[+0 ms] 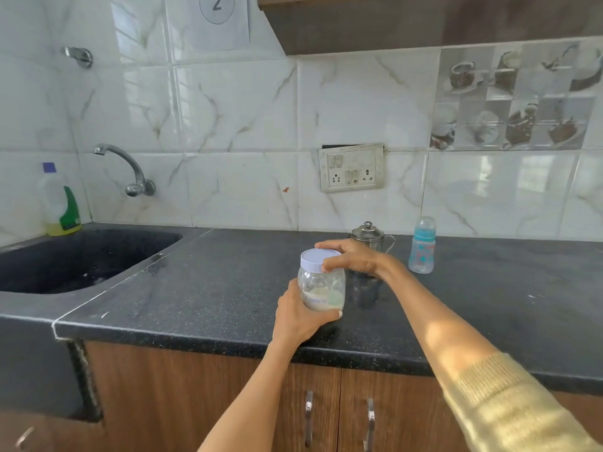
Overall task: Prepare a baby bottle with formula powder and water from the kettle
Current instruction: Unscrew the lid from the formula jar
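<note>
The left hand [298,316] wraps the lower body of the formula jar [321,285], fingers curled round its far side and the thumb hooked under the near base. The jar seems held just above or at the near part of the black counter [208,288]; whether its base touches the stone I cannot tell. Above the left fingers, the right hand [350,259] reaches over from the right, thumb and fingertips pinching the rim of the white lid [320,259], which is still on.

The step in hand looks like unscrewing that lid. To do it well, the left hand should keep the jar upright and steady while the right turns only the lid, gripping evenly round the rim rather than on one side. The powder lies low in the jar, so a level hold matters mainly as the lid comes free.

Just beyond the right fingers stands the steel kettle [370,238], lid on, its lower half hidden behind the wrist. Farther right of the fingers, well apart, stands the baby bottle [422,246], capped and upright.

The jar's printed label is only partly legible. No scoop can be made out through the cloudy plastic. Whether the bottle or the kettle holds any water cannot be told.
</note>
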Action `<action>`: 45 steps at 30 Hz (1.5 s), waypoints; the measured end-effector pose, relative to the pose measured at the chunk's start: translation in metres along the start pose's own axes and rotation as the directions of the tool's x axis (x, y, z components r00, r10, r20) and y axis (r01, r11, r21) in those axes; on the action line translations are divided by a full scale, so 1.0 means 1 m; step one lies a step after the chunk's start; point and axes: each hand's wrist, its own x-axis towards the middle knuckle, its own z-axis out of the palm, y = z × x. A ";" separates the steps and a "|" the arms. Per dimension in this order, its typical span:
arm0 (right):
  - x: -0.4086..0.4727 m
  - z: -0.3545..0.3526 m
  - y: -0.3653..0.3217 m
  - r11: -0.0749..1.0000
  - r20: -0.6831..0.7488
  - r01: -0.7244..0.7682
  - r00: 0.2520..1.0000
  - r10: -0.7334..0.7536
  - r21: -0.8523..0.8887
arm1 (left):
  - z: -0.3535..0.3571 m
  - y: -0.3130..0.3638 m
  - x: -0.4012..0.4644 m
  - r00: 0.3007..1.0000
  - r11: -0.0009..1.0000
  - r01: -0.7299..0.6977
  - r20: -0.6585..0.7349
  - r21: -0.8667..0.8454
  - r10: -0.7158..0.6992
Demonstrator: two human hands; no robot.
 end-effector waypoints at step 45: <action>0.012 0.003 -0.080 0.719 0.078 -0.078 0.980 0.181 -0.690 | 0.000 0.003 -0.004 0.987 0.993 0.111 -0.110 -0.037 -0.115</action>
